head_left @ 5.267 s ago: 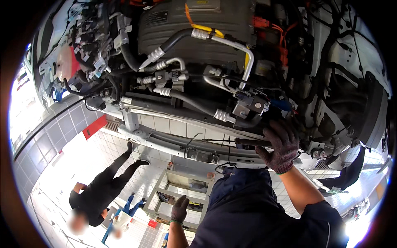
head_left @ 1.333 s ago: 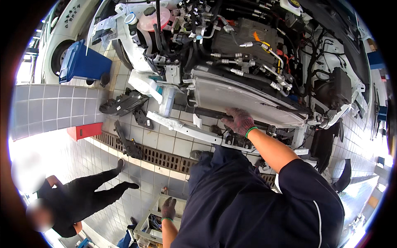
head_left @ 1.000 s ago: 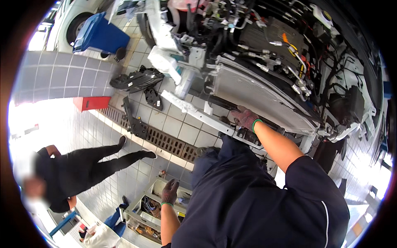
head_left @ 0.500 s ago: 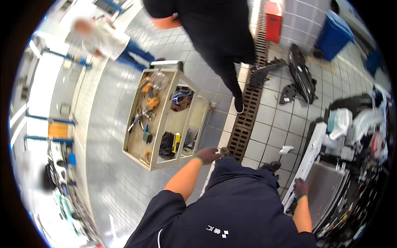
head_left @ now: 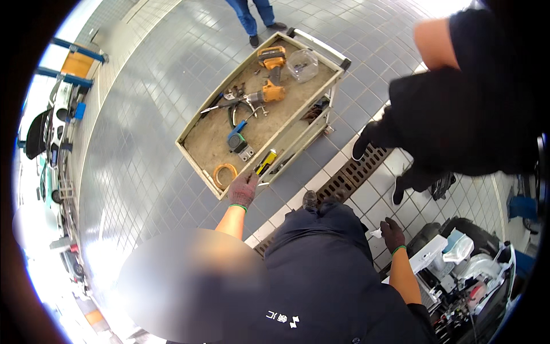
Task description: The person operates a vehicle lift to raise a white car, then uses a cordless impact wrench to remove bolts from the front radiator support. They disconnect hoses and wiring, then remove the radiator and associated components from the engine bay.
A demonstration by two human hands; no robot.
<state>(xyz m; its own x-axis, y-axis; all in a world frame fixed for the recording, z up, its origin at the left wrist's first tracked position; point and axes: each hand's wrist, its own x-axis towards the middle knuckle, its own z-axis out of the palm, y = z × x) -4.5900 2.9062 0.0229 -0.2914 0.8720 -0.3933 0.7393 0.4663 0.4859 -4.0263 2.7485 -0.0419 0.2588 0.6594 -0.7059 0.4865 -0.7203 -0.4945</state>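
Observation:
My gloved left hand (head_left: 243, 190) is at the near rim of a beige tool cart (head_left: 258, 129), fingers extended and slightly bent, holding nothing visible. On the cart's top lie orange power tools (head_left: 272, 90), a clear plastic container (head_left: 302, 65), pliers, a blue-handled tool (head_left: 239, 127) and an orange ring (head_left: 224, 174). A yellow item (head_left: 267, 161) sits by the rim near my fingers. My gloved right hand (head_left: 392, 233) hangs open, its fingers loosely bent, beside the opened car front with its white bumper beam (head_left: 429, 252) at the lower right.
A co-worker in black (head_left: 447, 126) stands close on the right. Another person's blue-trousered legs (head_left: 252, 17) are beyond the cart. A metal drain grate (head_left: 358, 172) crosses the tiled floor behind my feet. Lifts and vehicles (head_left: 57, 132) line the far left.
I have turned from the engine bay toward the cart. My right hand has left the car's front, my left has reached the cart's rim, and the co-worker in black now appears on the right.

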